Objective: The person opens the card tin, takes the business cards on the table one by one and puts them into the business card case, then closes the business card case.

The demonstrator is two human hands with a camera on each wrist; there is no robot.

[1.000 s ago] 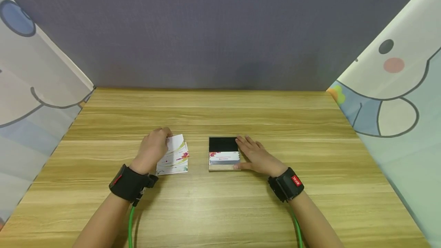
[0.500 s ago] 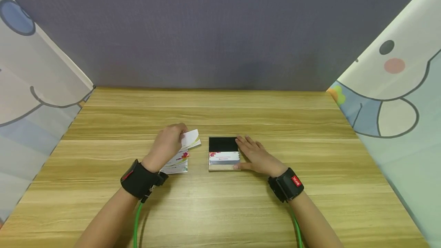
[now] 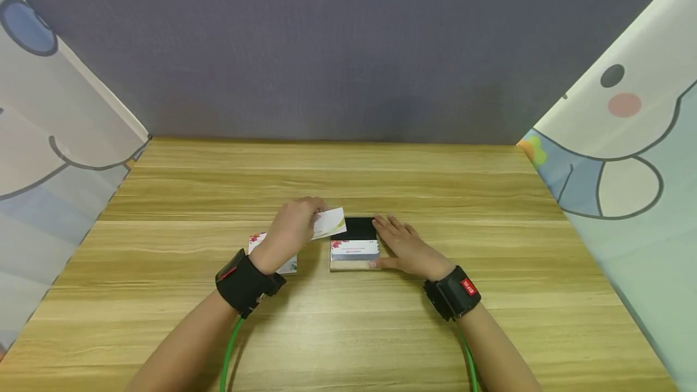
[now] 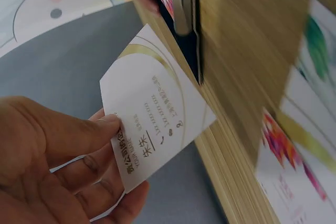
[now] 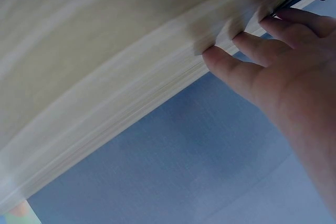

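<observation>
My left hand [image 3: 291,228] pinches a white business card [image 4: 155,103] with gold curves and printed text, thumb on its face and fingers behind. In the head view that card overlaps the upper left part of a black card holder [image 3: 360,228]. A card with red flowers [image 3: 355,247] lies in the holder, above its pale front strip. My right hand [image 3: 405,250] rests at the holder's right edge, fingers spread, thumb at the near corner. Loose business cards [image 4: 294,177], printed with flowers and leaves, lie on the table, partly hidden under my left hand in the head view.
The wood-grain table [image 3: 348,331] reaches back to a grey panel [image 3: 337,47]. Cartoon-printed panels [image 3: 626,168] stand along both sides. Green cables [image 3: 229,349] run from the black wrist straps [image 3: 245,283] toward the near edge.
My left hand has lifted a business card off the loose cards and carried it right, to the holder's upper left. My right hand and the holder have stayed in place.
</observation>
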